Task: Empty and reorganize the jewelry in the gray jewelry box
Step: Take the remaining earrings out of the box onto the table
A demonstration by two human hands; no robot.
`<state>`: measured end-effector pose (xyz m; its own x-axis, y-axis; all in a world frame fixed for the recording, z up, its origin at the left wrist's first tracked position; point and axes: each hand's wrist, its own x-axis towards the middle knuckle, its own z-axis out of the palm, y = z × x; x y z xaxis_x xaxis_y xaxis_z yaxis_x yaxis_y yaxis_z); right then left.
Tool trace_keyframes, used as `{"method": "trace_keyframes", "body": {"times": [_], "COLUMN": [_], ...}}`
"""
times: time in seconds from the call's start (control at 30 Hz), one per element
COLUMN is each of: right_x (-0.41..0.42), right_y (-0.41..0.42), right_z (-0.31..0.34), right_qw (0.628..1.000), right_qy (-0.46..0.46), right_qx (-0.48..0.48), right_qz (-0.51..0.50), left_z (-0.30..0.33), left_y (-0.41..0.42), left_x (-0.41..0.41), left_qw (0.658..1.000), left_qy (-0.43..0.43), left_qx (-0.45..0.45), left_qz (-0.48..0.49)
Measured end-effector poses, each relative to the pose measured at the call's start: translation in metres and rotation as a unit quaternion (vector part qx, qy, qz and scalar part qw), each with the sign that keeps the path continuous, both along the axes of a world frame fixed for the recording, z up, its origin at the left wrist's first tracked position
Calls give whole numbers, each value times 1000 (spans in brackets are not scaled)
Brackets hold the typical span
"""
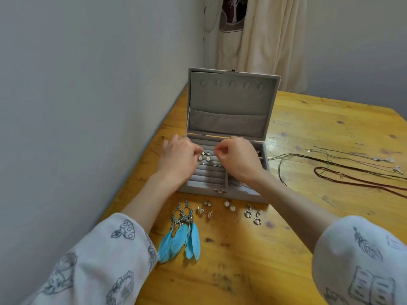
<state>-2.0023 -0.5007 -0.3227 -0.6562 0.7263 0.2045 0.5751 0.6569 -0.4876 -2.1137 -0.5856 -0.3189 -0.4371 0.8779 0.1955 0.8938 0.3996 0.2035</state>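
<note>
The gray jewelry box stands open on the wooden table, lid upright. Both hands hover over its ring-roll section. My left hand pinches a pair of pale teardrop earrings at its fingertips. My right hand has its fingers curled with the tips pinched together; what they hold is too small to tell. A few small rings sit in the rolls below. In front of the box lie blue feather earrings, small stud pairs, pearl studs and silver drop earrings.
Several necklaces and cords are spread on the table right of the box. A wall runs close along the table's left edge. Cream fabric hangs behind the box.
</note>
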Motion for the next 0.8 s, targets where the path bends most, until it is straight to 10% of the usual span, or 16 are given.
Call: {"method": "trace_keyframes", "body": {"times": [0.43, 0.8], "right_x": [-20, 13], "right_y": [13, -1], "right_z": [-15, 4], "right_qw": [999, 984], "right_qy": [-24, 88], "right_qx": [1, -155], "right_qz": [44, 18], "left_z": [-14, 6], "left_y": [17, -4], "left_x": [-11, 6], "left_qw": [1000, 973], "left_qy": [14, -201], "left_qx": [22, 110], "left_qz": [-5, -15]}}
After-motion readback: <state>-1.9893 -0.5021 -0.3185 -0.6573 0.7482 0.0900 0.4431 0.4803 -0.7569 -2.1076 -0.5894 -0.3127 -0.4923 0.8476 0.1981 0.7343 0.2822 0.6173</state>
